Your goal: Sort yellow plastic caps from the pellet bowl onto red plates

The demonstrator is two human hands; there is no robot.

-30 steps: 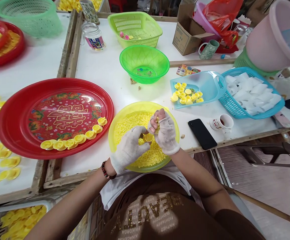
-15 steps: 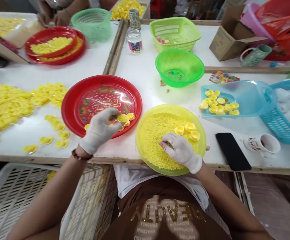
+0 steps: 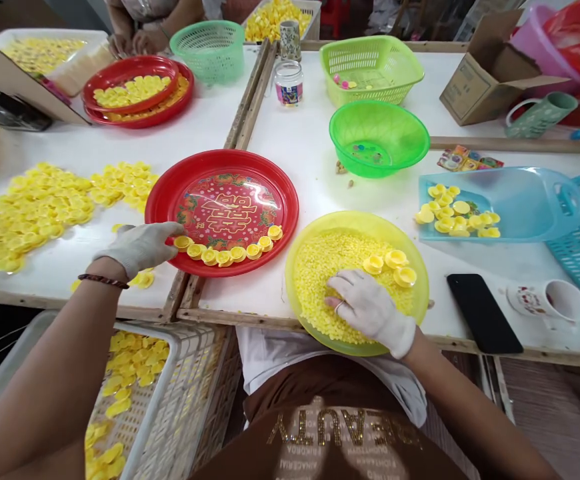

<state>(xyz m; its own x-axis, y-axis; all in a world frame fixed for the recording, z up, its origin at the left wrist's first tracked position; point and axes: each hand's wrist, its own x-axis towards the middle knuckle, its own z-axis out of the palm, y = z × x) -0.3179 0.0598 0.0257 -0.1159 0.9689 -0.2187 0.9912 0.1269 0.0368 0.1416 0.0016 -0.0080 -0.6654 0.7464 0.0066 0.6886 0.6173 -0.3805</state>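
My left hand (image 3: 140,248), in a white glove with bare fingertips, reaches over the left rim of the red tray (image 3: 167,183). Its fingers are stretched out beside the leftmost yellow cup-shaped piece (image 3: 183,243). A curved row of such pieces lies along the tray's near side. My right hand (image 3: 363,303), gloved too, rests in the yellow bowl (image 3: 421,303) among small yellow pellets (image 3: 315,273). Its fingers are curled together at the pellets; whatever they grip is hidden. Three yellow cup pieces (image 3: 396,259) sit on the pellets beyond this hand.
Loose yellow pieces (image 3: 35,213) cover the table at left. A green bowl (image 3: 379,137), blue scoop-like tray (image 3: 510,200), black phone (image 3: 484,313) and white cup (image 3: 547,300) stand around the bowl. Below the edge is a white crate (image 3: 163,393). Across the table, another person's hands (image 3: 140,43) work.
My left hand has moved left from the tray's near right side, leaving yellow pieces in the row. My right hand stays in the bowl, its fingers lower in the pellets. The view has shifted left.
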